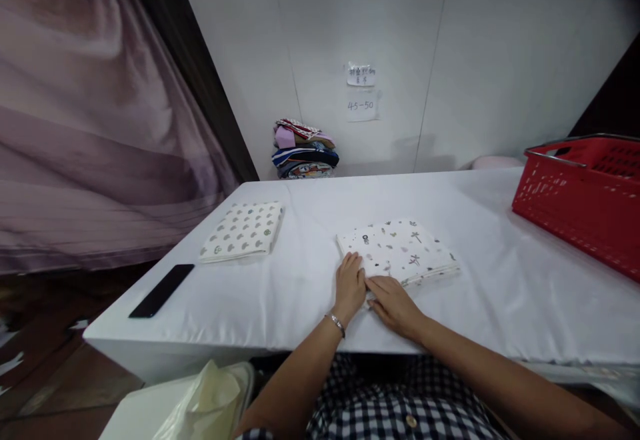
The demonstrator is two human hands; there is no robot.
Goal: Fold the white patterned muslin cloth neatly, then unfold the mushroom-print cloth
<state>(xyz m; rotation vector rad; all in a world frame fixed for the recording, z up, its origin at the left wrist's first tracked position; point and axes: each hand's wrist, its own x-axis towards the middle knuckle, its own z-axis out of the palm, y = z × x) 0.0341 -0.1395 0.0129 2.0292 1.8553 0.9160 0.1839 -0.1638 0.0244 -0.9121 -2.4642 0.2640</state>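
A folded white cloth (400, 247) printed with small palm trees and leaves lies on the white-covered table in front of me. My left hand (350, 285) rests on its near left corner, fingers stretched out over the fabric. Beside it, almost touching, my right hand (395, 303) has its fingers on the near edge and its thumb lower down, with a bit of the cloth between them. Farther left lies another folded white cloth (245, 230) with grey mushroom-like prints, apart from both hands.
A black phone-like slab (163, 291) lies near the table's left edge. At the right stands a red plastic basket (580, 207). Folded fabrics (305, 153) are stacked beyond the far edge, by the wall with paper notes (363, 105). A pale bin (165, 403) holding plastic stands below, front left.
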